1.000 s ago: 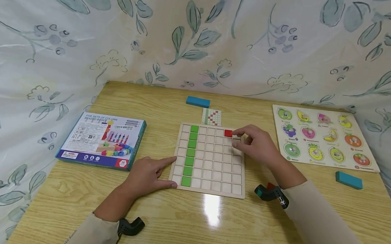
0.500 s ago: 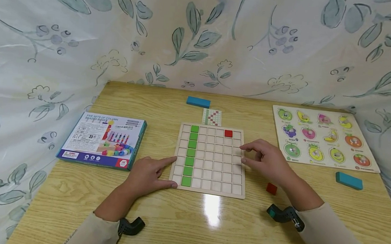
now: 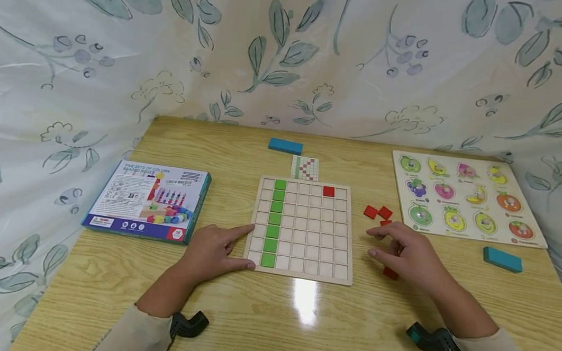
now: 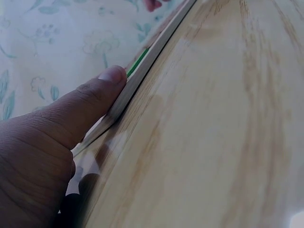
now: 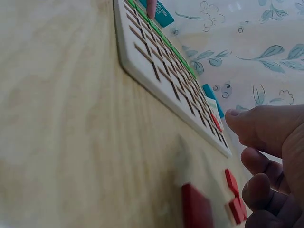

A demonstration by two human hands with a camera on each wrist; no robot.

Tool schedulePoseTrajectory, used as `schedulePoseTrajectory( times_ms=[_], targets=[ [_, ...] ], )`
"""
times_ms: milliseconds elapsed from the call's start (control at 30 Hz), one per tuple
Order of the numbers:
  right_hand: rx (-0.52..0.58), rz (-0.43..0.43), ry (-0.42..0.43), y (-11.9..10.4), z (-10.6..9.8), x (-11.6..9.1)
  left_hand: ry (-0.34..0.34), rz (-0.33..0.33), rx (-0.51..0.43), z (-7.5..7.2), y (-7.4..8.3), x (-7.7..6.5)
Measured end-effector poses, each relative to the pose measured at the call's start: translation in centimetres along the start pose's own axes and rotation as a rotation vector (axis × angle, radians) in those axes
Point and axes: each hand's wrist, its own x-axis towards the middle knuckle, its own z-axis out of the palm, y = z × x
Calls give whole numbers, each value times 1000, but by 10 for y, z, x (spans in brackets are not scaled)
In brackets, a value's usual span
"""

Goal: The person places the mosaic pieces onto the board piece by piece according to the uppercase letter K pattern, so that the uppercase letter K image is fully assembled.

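Note:
A wooden grid board (image 3: 312, 237) lies mid-table, a column of green tiles (image 3: 274, 219) filling its second column from the left. One red tile (image 3: 328, 191) sits in its top row, second cell from the right. My left hand (image 3: 210, 254) rests at the board's near left corner, index finger and thumb stretched to its edge; the thumb (image 4: 102, 88) shows against the rim in the left wrist view. Right of the board, my right hand (image 3: 412, 256) hovers over several loose red tiles (image 3: 371, 212), partly hiding them. Its thumb and fingertips are apart, with nothing between them.
Behind the board lie a small pattern card (image 3: 305, 168) and a blue block (image 3: 285, 146). A boxed bead set (image 3: 148, 200) is at left. The fruit puzzle board (image 3: 461, 200) is at far right, with a teal block (image 3: 502, 259) in front.
My right hand has left the red tile in the top row and drawn back rightward and nearer, over the loose red tiles. The left hand stays in place.

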Motion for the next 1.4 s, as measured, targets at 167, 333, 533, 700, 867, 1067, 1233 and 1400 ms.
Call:
schedulePoseTrajectory(
  times_ms=[167, 333, 533, 700, 867, 1067, 1233, 1400],
  targets=[
    [-17, 25, 34, 6, -1, -18, -4, 4, 2, 0, 0, 1],
    [-16, 51, 50, 12, -4, -31, -7, 3, 6, -1, 1, 1],
    [-38, 95, 48, 18, -5, -44, -9, 0, -1, -2, 1, 1],
    [-51, 128, 36, 19, -5, -52, -17, -9, 1, -3, 3, 2],
    [-64, 128, 47, 22, -3, -56, -24, -20, -5, -4, 4, 1],
    [-101, 88, 57, 26, -1, -59, -11, -8, -1, -3, 3, 1],
    [-125, 51, 62, 27, 1, -60, 2, 5, 6, -2, 2, 1],
    [-134, 43, 62, 28, 2, -60, 1, 5, -1, -2, 2, 1]
  ],
)
